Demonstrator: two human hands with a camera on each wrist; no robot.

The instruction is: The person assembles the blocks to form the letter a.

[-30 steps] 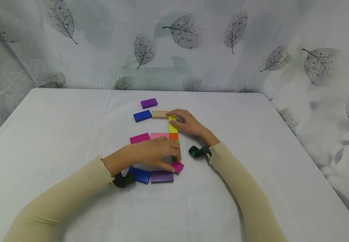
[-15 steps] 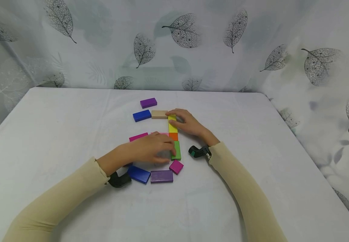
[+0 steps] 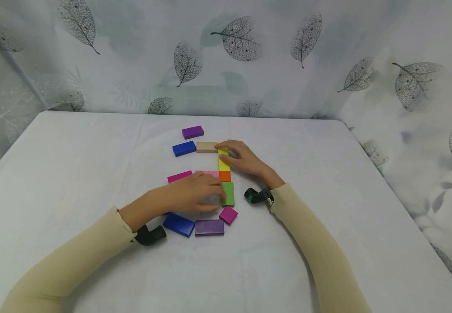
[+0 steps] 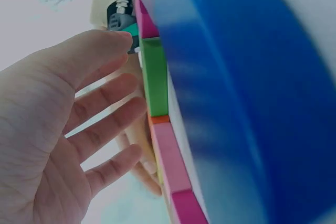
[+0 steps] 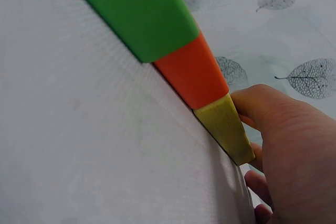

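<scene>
My left hand [image 3: 194, 192] hovers over the blocks with its fingers loosely bent and apart; nothing is in its grasp. Its fingertips are beside a green block [image 3: 228, 194]. In the left wrist view the palm and spread fingers [image 4: 105, 135] show. My right hand [image 3: 245, 161] holds a yellow block [image 3: 224, 163], thumb over it and index finger by its far end, where a tan block [image 3: 207, 147] meets it. An orange block [image 5: 195, 72] sits between yellow and green in the right wrist view. Below the green one lies a small magenta block [image 3: 228, 215], turned at an angle.
Purple [image 3: 209, 228] and blue blocks [image 3: 179, 224] lie nearest me. Pink [image 3: 212, 173] and magenta blocks [image 3: 179, 176] are partly behind the left hand. Further back are another blue block [image 3: 184, 148] and a purple block [image 3: 192, 132]. A white cloth [image 3: 308, 148] covers the table.
My left hand has drawn back left from the small magenta block and the green block, uncovering more of both. My right hand has stayed at the yellow block.
</scene>
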